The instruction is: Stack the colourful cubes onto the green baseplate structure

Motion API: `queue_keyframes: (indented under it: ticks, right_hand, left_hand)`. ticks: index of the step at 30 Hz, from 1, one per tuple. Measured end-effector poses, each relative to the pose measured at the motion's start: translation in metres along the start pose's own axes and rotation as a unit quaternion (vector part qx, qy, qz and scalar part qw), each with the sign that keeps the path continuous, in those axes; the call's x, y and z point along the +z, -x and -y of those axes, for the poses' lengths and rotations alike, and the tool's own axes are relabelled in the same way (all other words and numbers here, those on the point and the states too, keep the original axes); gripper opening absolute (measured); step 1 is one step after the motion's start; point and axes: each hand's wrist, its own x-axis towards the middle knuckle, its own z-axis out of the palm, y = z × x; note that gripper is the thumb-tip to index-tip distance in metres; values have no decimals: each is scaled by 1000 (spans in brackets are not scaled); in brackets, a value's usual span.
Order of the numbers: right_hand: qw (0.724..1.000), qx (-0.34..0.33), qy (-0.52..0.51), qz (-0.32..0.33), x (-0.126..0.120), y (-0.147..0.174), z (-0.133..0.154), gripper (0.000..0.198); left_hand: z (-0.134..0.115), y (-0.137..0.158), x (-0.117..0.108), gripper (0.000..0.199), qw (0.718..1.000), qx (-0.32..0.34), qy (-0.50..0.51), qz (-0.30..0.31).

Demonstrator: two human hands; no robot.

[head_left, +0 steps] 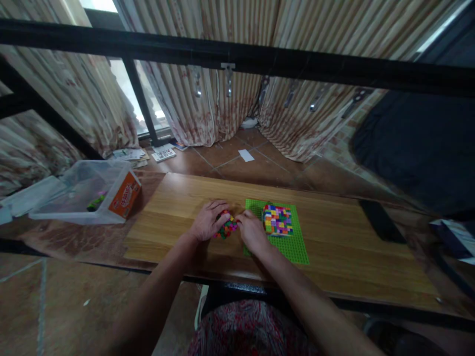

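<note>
A small pile of loose, brightly coloured toy bricks (227, 227) lies on the wooden board, between my two hands. My left hand (210, 221) rests along the pile's left side, palm down, with its fingers stretched out and its thumb on the bricks. At the pile's right edge, the fingers of my right hand (253, 231) are bent together in a pinch; what may be between them is too small to make out. Just right of that hand, a block of multicoloured bricks (277, 220) sits on a green studded baseplate (299, 249). My right hand overlaps the baseplate's left side.
The wooden board (345, 247) spans the low table. A clear plastic bin (85, 173) with an orange label and a few pieces inside stands at left. A dark flat object (381, 221) lies at right. A black metal bar (237, 57) crosses above, before curtains.
</note>
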Motion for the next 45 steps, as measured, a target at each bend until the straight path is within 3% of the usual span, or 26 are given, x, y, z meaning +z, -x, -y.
queue_keyframes:
  ticks: [6,12,17,22,26,31,45]
  right_hand:
    - [999,1,-19,-33,-5,6,5,16]
    - [970,-4,-201,-135,-28,39,12,17]
    - [914,87,-327,-222,-53,72,-24,17]
    - [881,192,-319,-293,-66,78,-73,23]
    - [892,204,-270,-299,-67,66,-86,24]
    - [912,207,-209,-287,-66,55,-82,21]
    - [930,173,-183,-266,-63,53,-84,20]
  left_hand:
    - [-11,8,0,39,1000,7,26,-1]
    - [-19,21,0,42,999,-21,4,-28]
    - [-17,30,2,41,992,-65,-6,-106]
    - [-13,30,3,40,989,-86,-3,-121]
    - [-12,28,2,41,988,-94,-3,-121]
    - [-10,27,2,42,986,-104,-1,-128]
    - [-9,26,3,43,986,-107,0,-131]
